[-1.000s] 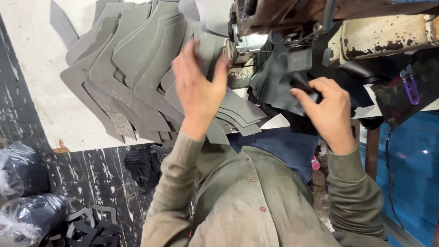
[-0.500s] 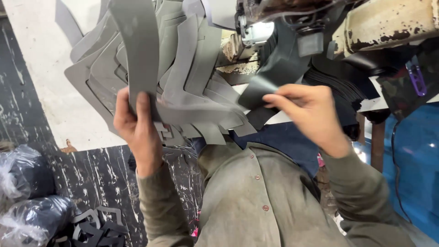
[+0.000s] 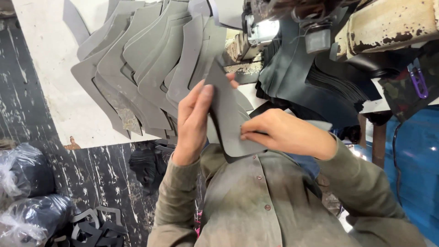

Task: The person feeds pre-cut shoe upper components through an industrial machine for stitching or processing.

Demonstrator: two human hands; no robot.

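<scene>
Grey leather cut piece (image 3: 227,116), a curved shoe-upper panel, stands between the two hands in front of the person's chest, its narrow end pointing up and its rounded end down near the shirt (image 3: 265,201). Left hand (image 3: 192,122) grips its left edge, thumb in front and fingers (image 3: 232,81) showing behind the top, while right hand (image 3: 282,132) pinches the lower right edge with curled fingers, so both hands are closed on the same piece and sit close together. Behind it a fanned stack of matching grey panels (image 3: 137,68) lies overlapped on a pale worktable (image 3: 50,68). To the right a pile of darker cut pieces (image 3: 315,87) rests beside the worn cream body of a sewing machine (image 3: 388,23), with its small lamp (image 3: 265,29) lit. Plastic-wrapped bundles (image 3: 23,196) and dark offcuts (image 3: 91,224) lie on the floor at lower left
</scene>
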